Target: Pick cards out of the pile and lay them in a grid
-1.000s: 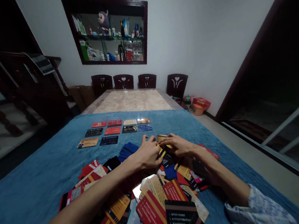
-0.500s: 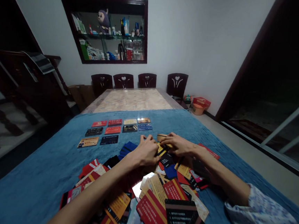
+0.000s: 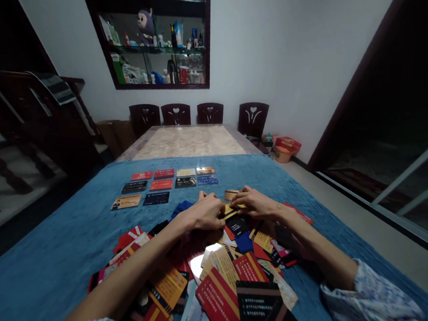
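Note:
Both my hands are at the far edge of a loose heap of plastic cards on a blue cloth. My left hand [image 3: 208, 213] is bent over the heap with curled fingers. Its fingertips are partly hidden, and I cannot make out what they hold. Close on its right, my right hand [image 3: 255, 203] has its fingers bent down onto a yellow card [image 3: 231, 211] with a dark stripe. Just below lies a black card [image 3: 237, 226] with white print. A red card [image 3: 220, 301] and another black card [image 3: 257, 301] lie on the near part of the heap.
Cards stand apart in short rows on the blue cloth [image 3: 81, 219] at the left, among them a gold VIP card [image 3: 126, 202] and a dark blue card [image 3: 156, 198]. Past the cloth is the bare marble-patterned tabletop [image 3: 197, 140]. Dark chairs [image 3: 253, 119] line the far side.
The view has shifted slightly. My hands stay over the same spot, with only small finger movements at the yellow card. The rows of cards look the same.

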The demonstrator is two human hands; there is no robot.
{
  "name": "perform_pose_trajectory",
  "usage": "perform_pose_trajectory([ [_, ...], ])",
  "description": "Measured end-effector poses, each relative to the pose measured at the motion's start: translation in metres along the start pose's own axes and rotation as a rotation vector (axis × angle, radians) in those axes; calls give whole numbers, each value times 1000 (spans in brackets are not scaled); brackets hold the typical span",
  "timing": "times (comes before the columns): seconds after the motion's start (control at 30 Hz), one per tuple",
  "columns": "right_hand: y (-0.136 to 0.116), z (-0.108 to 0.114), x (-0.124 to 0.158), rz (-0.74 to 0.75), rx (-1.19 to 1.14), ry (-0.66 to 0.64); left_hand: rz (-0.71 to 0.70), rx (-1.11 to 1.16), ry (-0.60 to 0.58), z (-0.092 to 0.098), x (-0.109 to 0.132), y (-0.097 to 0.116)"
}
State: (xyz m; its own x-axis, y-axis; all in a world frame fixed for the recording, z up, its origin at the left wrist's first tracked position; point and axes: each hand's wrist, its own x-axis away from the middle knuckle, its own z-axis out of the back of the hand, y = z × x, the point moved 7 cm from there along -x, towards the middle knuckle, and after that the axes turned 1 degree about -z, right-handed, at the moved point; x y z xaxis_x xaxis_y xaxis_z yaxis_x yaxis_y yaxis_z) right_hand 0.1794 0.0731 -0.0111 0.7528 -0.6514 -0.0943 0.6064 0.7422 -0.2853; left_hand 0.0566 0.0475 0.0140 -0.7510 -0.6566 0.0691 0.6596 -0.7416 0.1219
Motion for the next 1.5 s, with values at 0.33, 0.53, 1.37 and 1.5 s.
perform_pose_trajectory([
  [0.33, -4, 10, 0, 44, 27, 261, 86, 201, 32, 24, 8, -18],
  [0.53, -4, 10, -1, 9, 94, 396, 96, 228, 114, 25, 6, -35],
  [1.37, 6, 4, 0, -243, 206, 468, 71, 141, 405, 14, 0, -51],
  [1.5, 8, 2, -1, -284, 215, 459, 84, 74, 362, 10, -1, -50],
])
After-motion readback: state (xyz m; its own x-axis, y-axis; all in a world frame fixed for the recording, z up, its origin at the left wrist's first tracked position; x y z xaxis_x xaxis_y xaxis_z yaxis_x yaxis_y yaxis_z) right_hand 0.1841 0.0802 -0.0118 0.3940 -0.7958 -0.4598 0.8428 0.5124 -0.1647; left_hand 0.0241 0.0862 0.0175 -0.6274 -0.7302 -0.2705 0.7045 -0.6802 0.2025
